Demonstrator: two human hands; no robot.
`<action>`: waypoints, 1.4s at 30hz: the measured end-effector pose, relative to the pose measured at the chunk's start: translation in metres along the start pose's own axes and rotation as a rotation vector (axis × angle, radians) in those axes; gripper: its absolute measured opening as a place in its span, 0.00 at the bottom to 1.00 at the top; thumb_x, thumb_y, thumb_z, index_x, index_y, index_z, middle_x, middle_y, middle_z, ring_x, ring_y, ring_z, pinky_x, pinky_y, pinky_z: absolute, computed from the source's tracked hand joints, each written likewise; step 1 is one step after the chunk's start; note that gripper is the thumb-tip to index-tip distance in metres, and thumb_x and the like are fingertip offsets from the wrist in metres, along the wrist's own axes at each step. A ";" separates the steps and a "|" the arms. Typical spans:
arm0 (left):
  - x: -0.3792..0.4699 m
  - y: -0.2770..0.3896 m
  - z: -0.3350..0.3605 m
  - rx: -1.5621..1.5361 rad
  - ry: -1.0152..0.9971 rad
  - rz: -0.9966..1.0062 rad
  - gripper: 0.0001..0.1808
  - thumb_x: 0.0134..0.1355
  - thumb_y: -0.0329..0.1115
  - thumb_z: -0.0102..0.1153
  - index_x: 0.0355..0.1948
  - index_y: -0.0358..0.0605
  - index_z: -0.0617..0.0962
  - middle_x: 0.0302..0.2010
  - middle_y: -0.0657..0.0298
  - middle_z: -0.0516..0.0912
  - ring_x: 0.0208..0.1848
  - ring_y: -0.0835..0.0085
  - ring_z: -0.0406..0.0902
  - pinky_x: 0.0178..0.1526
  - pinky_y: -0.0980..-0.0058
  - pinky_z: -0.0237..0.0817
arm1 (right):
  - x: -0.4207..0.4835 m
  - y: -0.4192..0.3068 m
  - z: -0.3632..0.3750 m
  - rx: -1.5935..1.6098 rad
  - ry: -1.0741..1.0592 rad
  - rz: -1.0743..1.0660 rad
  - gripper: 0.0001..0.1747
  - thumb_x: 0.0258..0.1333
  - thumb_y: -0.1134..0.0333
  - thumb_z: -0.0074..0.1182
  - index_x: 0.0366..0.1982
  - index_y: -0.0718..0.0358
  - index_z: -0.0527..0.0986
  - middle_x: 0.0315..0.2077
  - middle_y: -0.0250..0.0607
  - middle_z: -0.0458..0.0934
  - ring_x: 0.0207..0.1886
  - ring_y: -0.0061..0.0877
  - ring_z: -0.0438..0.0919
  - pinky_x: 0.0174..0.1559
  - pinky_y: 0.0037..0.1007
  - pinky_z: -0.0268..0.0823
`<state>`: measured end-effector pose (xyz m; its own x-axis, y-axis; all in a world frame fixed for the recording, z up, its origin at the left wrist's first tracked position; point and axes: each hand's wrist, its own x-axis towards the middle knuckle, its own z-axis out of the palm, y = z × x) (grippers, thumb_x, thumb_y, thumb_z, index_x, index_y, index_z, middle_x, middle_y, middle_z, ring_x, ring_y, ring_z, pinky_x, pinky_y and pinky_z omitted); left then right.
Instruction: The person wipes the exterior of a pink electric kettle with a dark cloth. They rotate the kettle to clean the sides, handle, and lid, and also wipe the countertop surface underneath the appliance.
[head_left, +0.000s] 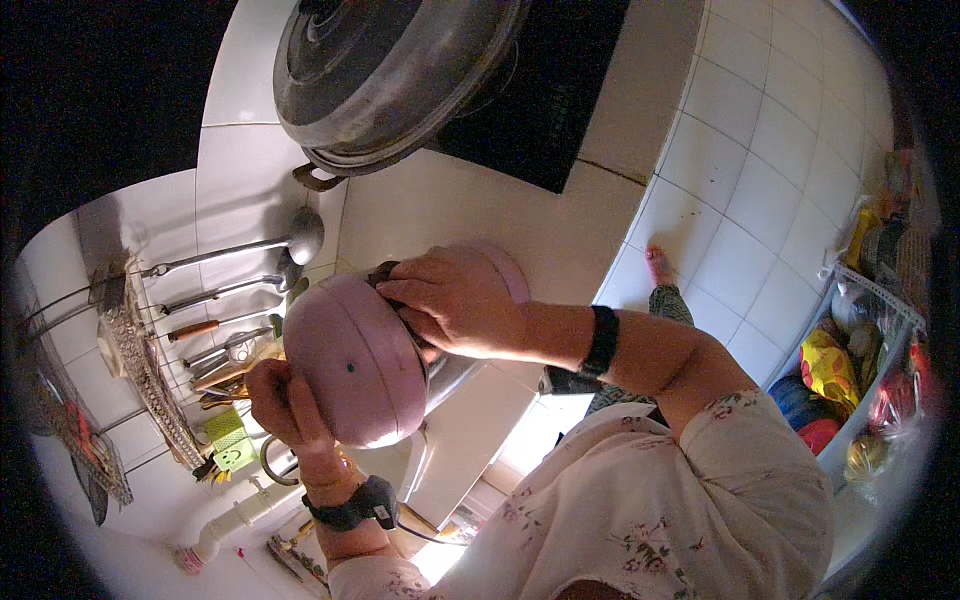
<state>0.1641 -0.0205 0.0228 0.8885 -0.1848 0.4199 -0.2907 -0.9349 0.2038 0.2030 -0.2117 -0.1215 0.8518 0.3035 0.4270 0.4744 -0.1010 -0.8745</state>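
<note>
A pink, rounded vessel (352, 360) with a seam line and a small dark spot on its side is tilted between my hands. At its lower left side, my left hand (289, 405) holds it with bent fingers. My right hand (450, 304) grips its dark upper right edge, and some fingertips are hidden there. Behind my right hand, on the pale counter, shows a second pink rounded surface (499, 266); whether it is part of the same thing I cannot tell.
A large lidded metal pot (390, 75) stands on a black cooktop (532, 112) beyond my hands. Ladles and other utensils (225, 292) hang on the tiled wall at left, near a green basket (231, 439). A plastic rack (877, 300) with bagged goods stands on the right.
</note>
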 end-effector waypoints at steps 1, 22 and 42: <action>-0.001 0.002 0.000 0.017 0.007 0.027 0.15 0.52 0.43 0.48 0.26 0.38 0.70 0.21 0.63 0.67 0.24 0.72 0.62 0.29 0.74 0.55 | 0.007 0.006 -0.004 0.011 -0.102 0.077 0.17 0.53 0.61 0.44 0.42 0.60 0.73 0.39 0.48 0.74 0.42 0.39 0.73 0.46 0.36 0.64; -0.013 0.010 -0.008 0.027 -0.003 -0.162 0.22 0.54 0.52 0.50 0.25 0.40 0.70 0.25 0.60 0.70 0.30 0.68 0.66 0.33 0.67 0.59 | 0.005 0.151 0.011 -0.373 -0.504 0.353 0.14 0.54 0.62 0.41 0.35 0.61 0.75 0.33 0.50 0.77 0.38 0.42 0.76 0.40 0.42 0.67; -0.032 -0.015 -0.023 0.090 -0.080 -0.149 0.20 0.56 0.46 0.51 0.44 0.47 0.65 0.36 0.54 0.69 0.36 0.58 0.68 0.37 0.59 0.62 | -0.075 0.104 -0.003 -0.313 -0.308 0.243 0.19 0.46 0.65 0.55 0.43 0.60 0.70 0.30 0.46 0.76 0.30 0.38 0.76 0.33 0.38 0.69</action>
<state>0.1317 0.0060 0.0265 0.9459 -0.0627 0.3182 -0.1243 -0.9763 0.1774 0.1893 -0.2474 -0.2444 0.8632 0.4966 0.0907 0.3545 -0.4686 -0.8092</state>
